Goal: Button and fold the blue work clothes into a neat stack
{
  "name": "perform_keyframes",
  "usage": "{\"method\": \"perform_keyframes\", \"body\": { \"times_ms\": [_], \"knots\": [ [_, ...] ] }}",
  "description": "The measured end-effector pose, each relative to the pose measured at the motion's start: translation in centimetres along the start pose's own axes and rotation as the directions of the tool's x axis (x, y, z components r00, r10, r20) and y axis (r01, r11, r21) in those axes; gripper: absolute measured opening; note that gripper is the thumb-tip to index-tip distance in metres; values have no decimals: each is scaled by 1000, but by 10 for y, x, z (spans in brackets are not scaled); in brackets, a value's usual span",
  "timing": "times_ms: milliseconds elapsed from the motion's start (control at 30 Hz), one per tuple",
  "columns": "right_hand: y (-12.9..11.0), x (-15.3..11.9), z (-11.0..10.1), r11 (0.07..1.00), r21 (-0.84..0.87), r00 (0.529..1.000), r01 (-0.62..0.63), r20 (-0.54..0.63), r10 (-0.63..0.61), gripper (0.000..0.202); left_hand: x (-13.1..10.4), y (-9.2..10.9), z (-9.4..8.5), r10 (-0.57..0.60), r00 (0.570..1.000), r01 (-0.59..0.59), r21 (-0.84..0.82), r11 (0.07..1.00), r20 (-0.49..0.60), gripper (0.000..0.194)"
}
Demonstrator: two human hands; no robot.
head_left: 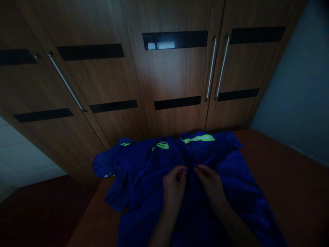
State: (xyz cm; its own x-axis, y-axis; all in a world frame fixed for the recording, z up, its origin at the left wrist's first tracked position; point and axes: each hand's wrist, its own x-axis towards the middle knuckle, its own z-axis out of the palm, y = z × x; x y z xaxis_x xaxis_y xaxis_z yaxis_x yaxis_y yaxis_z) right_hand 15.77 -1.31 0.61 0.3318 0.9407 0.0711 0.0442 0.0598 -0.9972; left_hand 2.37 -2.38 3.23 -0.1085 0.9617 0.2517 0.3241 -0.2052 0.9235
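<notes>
A dark blue work garment (149, 195) with yellow-green and silver reflective strips lies spread over a reddish-brown wooden surface. Along its middle front, my left hand (174, 181) pinches the cloth between thumb and fingers. Just to the right, my right hand (209, 180) pinches the cloth too, its fingertips a short gap from the left ones. The light is dim, so the small details between the fingertips cannot be made out. One reflective strip (199, 138) crosses the upper right of the garment, and a sleeve (118, 188) hangs toward the left edge.
Behind the garment stands a wooden wardrobe (174, 75) with black inlaid bands and long metal handles (211, 68). The brown table (290, 178) reaches to a bluish wall (295, 103) at the right. Dark floor (38, 212) lies at the lower left.
</notes>
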Motion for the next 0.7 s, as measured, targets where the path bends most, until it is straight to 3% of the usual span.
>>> {"method": "perform_keyframes", "body": {
  "times_ms": [133,233,367,433,567,700],
  "knots": [
    [-2,-3,-2,953,-263,986,148,-30,-162,38,-1,2,0,28,1000,-28,91,996,2,17],
    [-3,-4,-5,827,-514,960,230,-22,-280,35,-1,4,-1,56,998,-58,143,988,17,17],
    [-5,-3,-9,682,-691,954,242,41,-297,30,-1,6,-1,81,996,-85,191,978,28,19],
    [-6,-2,-11,680,-685,948,261,48,-316,28,-2,7,-1,74,997,-80,211,974,34,19],
    [-5,1,-10,823,-452,929,343,34,-368,26,-2,8,-1,77,996,-85,211,974,45,18],
    [-5,1,-7,953,-187,969,237,-22,-245,30,-3,8,-1,74,997,-80,184,980,37,18]
  ]
}}
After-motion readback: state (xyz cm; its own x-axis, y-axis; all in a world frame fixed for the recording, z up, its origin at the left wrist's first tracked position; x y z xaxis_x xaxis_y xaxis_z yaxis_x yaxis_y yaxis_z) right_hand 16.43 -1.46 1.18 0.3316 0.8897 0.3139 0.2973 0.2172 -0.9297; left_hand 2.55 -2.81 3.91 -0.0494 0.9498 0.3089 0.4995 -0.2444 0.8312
